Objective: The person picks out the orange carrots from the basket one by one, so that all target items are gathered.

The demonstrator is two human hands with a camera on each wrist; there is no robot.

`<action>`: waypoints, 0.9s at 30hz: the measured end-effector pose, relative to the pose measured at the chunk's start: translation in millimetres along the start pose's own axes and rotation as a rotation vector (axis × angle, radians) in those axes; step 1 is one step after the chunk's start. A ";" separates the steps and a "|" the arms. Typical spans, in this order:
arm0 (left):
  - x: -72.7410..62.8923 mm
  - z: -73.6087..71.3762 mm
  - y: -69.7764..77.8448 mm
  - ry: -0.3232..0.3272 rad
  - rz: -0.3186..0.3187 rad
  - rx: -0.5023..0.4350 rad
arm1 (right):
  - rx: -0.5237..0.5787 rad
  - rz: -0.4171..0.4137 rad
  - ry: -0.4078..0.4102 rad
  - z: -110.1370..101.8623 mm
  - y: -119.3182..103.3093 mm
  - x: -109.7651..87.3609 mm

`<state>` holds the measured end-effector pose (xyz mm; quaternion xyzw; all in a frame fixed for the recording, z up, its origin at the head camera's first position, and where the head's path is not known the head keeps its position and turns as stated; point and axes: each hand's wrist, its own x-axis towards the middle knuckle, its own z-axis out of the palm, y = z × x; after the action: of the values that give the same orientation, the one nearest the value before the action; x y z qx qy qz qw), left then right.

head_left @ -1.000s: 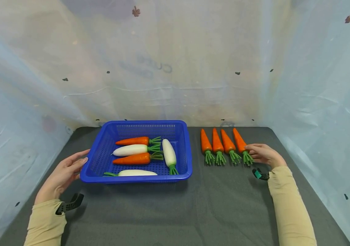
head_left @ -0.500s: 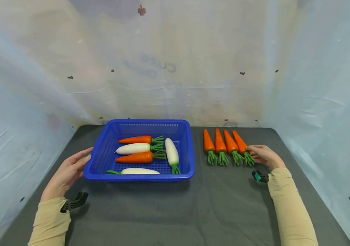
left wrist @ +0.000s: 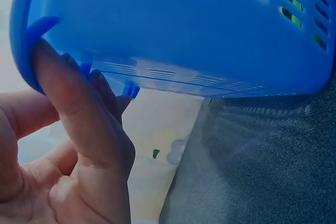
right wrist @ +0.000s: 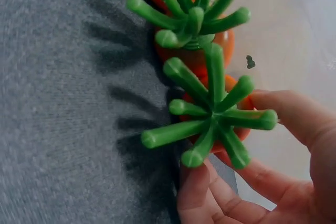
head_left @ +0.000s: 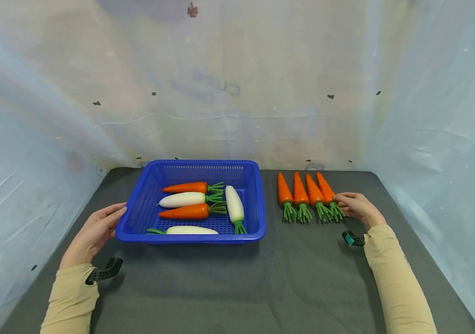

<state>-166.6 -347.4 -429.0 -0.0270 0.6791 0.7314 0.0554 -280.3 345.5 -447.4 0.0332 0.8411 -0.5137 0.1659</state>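
At its left edge, the blue plastic basket (head_left: 237, 239) is gripped by my left hand (head_left: 95, 230), with fingers hooked at the rim in the left wrist view. Two orange carrots (head_left: 185, 212) and three white radishes (head_left: 234, 203) with green stems lie in it. To the right, several more carrots (head_left: 300, 188) stand in a row on the cloth, stems towards me. My right hand (head_left: 359, 208) pinches the rightmost carrot (head_left: 325, 187) near its stem end, thumb on one side and fingers on the other. The right wrist view shows its green stems (right wrist: 212, 114) end-on.
Dark grey cloth (head_left: 204, 287) covers the table. Pale plastic sheeting (head_left: 237, 83) rises behind and at both sides, close behind the basket and carrots. Each wrist wears a black band, such as the left strap (head_left: 104, 271).
The rightmost carrot has shifted left with my right hand, closing the gap to its neighbour. My left hand stays at the basket. The head view has turned slightly.
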 end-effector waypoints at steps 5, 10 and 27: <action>0.0 0.3 0.2 -0.008 0.011 0.017 | -0.014 -0.015 -0.002 -2.4 1.4 -2.2; -1.0 0.8 1.9 -0.007 0.012 0.042 | -0.027 -0.017 -0.007 -6.0 2.3 -5.8; -2.0 1.0 2.8 -0.010 0.018 0.071 | 0.000 -0.124 -0.020 -30.6 -43.2 -19.0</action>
<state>-165.0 -346.7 -425.9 -0.0152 0.7045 0.7075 0.0533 -279.6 354.1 -391.8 -0.0242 0.8400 -0.5231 0.1419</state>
